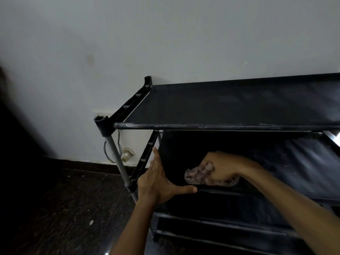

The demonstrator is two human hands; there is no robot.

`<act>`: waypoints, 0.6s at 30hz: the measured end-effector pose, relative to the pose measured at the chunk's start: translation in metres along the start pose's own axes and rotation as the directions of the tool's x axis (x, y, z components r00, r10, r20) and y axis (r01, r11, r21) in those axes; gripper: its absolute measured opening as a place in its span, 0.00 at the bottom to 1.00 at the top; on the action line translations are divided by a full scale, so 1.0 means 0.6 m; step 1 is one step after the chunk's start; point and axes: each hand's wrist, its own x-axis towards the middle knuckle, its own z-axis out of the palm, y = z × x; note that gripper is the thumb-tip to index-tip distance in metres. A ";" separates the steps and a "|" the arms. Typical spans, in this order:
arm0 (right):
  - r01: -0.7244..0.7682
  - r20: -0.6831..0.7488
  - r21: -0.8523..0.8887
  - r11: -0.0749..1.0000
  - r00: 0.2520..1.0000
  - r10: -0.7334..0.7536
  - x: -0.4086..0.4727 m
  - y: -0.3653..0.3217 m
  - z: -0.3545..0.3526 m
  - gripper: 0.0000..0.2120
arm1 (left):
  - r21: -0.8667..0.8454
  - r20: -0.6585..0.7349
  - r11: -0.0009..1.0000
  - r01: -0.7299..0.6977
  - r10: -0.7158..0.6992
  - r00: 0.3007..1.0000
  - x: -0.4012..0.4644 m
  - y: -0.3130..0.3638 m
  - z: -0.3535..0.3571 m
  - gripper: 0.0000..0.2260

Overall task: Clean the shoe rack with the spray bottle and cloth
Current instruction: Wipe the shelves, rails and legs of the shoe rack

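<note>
Left hand (158,183) flat on the shoe rack's (230,105) shelf edge (grip open); right hand (219,168) clutches the cloth (195,176).

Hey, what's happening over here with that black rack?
A person is wiping down a black shoe rack that stands against a white wall. Their right hand grips a crumpled cloth and presses it on the second shelf, under the top one. Their left hand, fingers straight and thumb spread, rests against the rack's left end at that shelf, seemingly steadying it. No spray bottle is in view.
</note>
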 end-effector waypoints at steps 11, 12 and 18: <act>-0.162 -0.477 -0.034 0.986 0.870 0.127 0.123 -0.002 -0.013 0.12 | 0.040 0.012 0.999 -0.008 0.007 1.000 0.000 0.001 -0.002 0.71; -0.195 -0.483 -0.039 0.980 0.862 0.152 0.140 -0.008 -0.021 0.12 | 0.043 0.007 0.999 -0.005 0.005 1.000 0.001 0.000 -0.002 0.71; -0.156 -0.273 0.002 0.988 0.950 0.151 0.100 -0.022 -0.011 0.11 | 0.046 -0.001 0.999 0.013 -0.013 1.000 -0.005 0.004 -0.004 0.72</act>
